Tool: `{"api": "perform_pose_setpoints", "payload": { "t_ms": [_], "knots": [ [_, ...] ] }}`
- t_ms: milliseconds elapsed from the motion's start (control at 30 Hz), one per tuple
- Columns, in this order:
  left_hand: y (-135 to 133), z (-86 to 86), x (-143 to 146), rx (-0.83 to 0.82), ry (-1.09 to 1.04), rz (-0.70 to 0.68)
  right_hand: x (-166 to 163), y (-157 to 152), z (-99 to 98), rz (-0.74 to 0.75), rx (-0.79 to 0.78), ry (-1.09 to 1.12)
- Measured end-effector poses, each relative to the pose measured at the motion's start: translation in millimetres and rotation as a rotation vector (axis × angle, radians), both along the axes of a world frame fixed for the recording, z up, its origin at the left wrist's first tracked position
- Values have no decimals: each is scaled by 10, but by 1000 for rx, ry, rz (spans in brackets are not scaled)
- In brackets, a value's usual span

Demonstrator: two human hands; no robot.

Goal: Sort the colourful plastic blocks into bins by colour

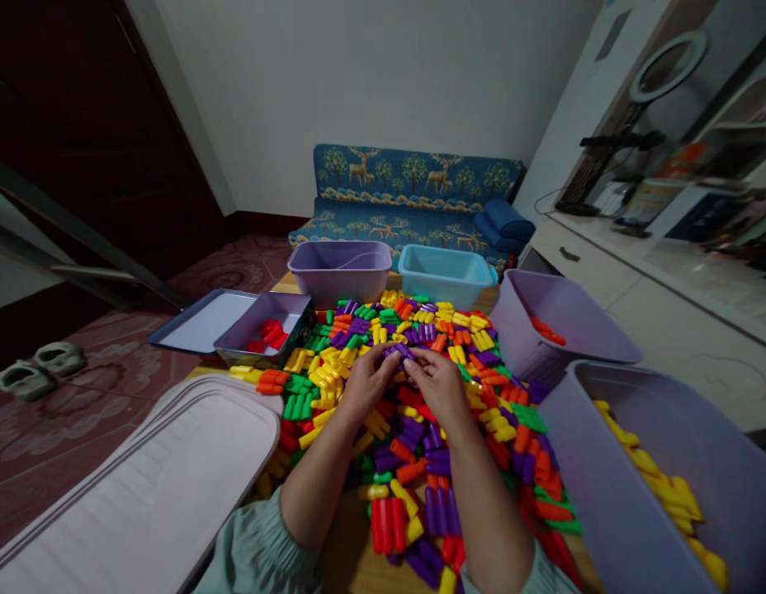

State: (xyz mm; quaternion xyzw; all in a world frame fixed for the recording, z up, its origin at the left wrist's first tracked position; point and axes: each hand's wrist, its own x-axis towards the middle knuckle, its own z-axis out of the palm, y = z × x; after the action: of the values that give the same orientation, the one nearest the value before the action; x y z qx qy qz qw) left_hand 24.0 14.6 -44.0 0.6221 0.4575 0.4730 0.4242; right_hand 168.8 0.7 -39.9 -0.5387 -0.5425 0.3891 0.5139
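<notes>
Both hands meet over the middle of the pile, holding purple plastic toy pieces [400,352] between them. My left hand [369,378] is closed on the pieces from the left, thumb on top. From the right, my right hand [437,381] pinches the same purple pieces; whether they are joined I cannot tell. Beneath and around the hands spreads a heap of bullet-shaped plastic pieces in yellow [326,375], green [301,404], red [388,525], orange [411,472] and purple [442,511], many joined in rows.
A purple bin [339,276] and a blue bin [445,285] stand at the back. On the right, one bin [513,322] holds red pieces, another [574,462] yellow ones. At left sit a tin box [234,346] with red pieces and white lids [191,462].
</notes>
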Motion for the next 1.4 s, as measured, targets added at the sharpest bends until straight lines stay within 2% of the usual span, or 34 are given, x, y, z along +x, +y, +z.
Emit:
{"api": "perform_pose_setpoints", "payload": {
  "t_ms": [267,567,800,967,1200,1400],
  "knots": [
    [-34,-2,20,59,160,28,-40,-31,87,-71,-22,165],
    [-11,-43,20,-9,-36,-28,-20,-27,177,-256,27,342],
    [23,-110,22,9,-28,-45,-58,-24,110,-81,-29,273],
    [31,-140,17,10,-21,-66,-66,-33,107,-40,-28,219],
    [1,-38,16,-3,-31,-40,-24,-43,88,-60,-29,87],
    [-32,61,6,-18,-32,-55,-33,-32,56,-24,-7,93]
  ]
}}
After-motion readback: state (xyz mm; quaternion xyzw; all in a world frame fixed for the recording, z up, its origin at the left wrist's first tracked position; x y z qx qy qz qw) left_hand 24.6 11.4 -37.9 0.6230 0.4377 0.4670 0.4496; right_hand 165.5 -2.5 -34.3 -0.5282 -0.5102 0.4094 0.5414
